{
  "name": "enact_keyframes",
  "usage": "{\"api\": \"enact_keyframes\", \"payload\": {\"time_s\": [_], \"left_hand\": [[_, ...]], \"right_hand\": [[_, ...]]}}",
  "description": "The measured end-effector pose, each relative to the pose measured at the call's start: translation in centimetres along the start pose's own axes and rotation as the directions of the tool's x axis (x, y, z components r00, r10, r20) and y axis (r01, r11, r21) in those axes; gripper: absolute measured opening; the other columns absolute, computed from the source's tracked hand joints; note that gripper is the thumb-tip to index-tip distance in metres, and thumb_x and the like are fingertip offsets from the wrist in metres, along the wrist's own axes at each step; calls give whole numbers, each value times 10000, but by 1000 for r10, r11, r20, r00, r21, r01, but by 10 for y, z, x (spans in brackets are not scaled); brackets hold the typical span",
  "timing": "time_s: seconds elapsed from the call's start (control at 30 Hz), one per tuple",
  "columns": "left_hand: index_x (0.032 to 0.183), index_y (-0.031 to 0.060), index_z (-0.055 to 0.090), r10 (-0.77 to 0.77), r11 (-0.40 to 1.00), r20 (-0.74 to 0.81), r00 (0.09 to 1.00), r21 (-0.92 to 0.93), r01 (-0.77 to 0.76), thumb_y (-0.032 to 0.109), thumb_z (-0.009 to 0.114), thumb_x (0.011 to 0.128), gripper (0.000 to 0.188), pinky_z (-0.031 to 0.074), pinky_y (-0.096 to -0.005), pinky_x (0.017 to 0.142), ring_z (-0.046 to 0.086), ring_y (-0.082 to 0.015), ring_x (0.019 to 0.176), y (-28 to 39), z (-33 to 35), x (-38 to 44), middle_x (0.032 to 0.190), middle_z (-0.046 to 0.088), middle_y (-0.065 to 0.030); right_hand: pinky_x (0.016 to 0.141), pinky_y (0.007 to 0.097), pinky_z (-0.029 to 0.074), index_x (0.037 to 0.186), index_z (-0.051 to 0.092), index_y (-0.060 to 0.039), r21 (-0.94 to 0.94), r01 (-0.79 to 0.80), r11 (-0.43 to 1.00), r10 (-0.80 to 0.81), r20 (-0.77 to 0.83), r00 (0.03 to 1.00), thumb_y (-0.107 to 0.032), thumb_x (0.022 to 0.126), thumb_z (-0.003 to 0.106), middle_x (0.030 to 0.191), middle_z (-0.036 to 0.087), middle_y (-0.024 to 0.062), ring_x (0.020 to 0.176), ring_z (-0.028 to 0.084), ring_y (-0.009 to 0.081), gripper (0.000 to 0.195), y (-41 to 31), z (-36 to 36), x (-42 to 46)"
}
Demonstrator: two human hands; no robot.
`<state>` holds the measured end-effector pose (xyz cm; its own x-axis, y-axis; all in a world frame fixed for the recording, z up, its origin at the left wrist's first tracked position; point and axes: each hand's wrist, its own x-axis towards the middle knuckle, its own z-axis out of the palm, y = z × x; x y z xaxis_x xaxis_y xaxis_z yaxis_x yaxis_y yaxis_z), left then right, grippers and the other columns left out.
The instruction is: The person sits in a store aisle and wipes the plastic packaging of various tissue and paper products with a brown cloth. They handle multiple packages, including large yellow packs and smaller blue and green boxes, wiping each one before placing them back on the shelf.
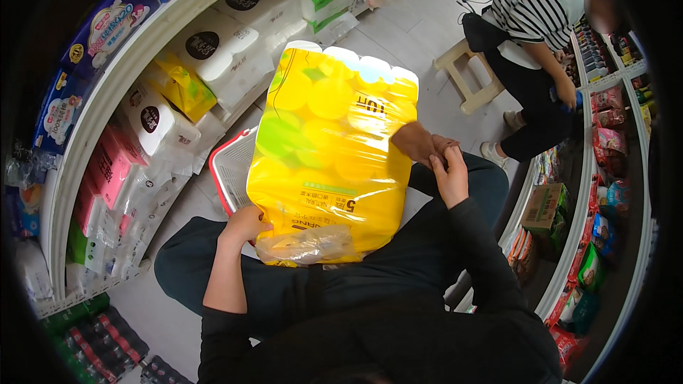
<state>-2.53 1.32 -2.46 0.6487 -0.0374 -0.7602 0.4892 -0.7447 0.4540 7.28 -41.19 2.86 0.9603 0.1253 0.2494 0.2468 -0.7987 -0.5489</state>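
Note:
A large yellow plastic-wrapped pack of tissue rolls [331, 138] stands in front of me, at my lap, its lower edge between my thighs. My left hand [245, 224] grips the wrap at its lower left corner, the fingertips partly hidden by the film. In my right hand [451, 173] is a bunched brown cloth [416, 144], which lies against the pack's right side. Loose clear film [307, 245] is crumpled along the pack's near end. Behind the pack's left side stands a white plastic basket [232, 162] with a red rim, partly covered.
Shelves at left hold white tissue packs [224, 53], pink packs [114, 165] and blue packages [104, 26]. At upper right a person in a striped top [533, 5] bends beside a beige stool [469, 77]. Snack bags [589, 266] fill the right shelves. Shrink-wrapped cans [106, 341] stand at lower left.

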Motion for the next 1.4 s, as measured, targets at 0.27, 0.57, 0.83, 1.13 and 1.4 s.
{"api": "enact_keyframes", "payload": {"time_s": [0.27, 0.57, 0.83, 1.13, 1.4], "left_hand": [[983, -39, 645, 63, 997, -43, 997, 47, -61, 136, 714, 773, 281, 537, -364, 620, 684, -289, 698, -3, 2, -1, 862, 682, -179], [944, -39, 631, 156, 988, -98, 983, 10, -156, 143, 714, 789, 253, 505, -351, 510, 649, -255, 574, -19, 10, 6, 773, 665, -157], [998, 2, 669, 100, 992, -111, 989, 88, -90, 228, 739, 744, 348, 504, -421, 783, 642, -353, 911, -15, 10, 2, 952, 672, -193], [871, 44, 644, 4, 996, -397, 918, 81, 30, 291, 711, 800, 265, 501, -393, 703, 652, -312, 829, 2, -2, -23, 858, 671, -145], [1002, 49, 650, 403, 821, -712, 575, 4, -571, 271, 679, 847, 272, 487, -349, 748, 621, -261, 844, 136, 32, -10, 896, 627, -109]], "right_hand": [[851, 313, 471, 1252, 530, 2, 223, -272, 936, 195, 314, 929, -237, 822, 723, 1080, 573, 164, 968, 583, 260, 529, -2, 35, -14], [767, 353, 494, 1157, 572, -22, 79, -127, 989, 108, 210, 972, -239, 796, 737, 1000, 572, 176, 870, 591, 305, 452, -23, 60, 3], [675, 356, 475, 908, 614, -38, 96, -173, 980, 155, 171, 973, -149, 812, 711, 824, 591, 118, 742, 581, 266, 176, -16, 76, 13], [674, 284, 497, 987, 632, -9, 311, -260, 914, 275, -6, 961, -138, 873, 654, 811, 682, 109, 707, 633, 157, 174, -16, 65, 19], [673, 293, 481, 969, 622, -40, 308, -57, 950, 48, 34, 998, -53, 844, 665, 847, 611, 98, 743, 613, 198, 133, -41, 66, 10]]}}
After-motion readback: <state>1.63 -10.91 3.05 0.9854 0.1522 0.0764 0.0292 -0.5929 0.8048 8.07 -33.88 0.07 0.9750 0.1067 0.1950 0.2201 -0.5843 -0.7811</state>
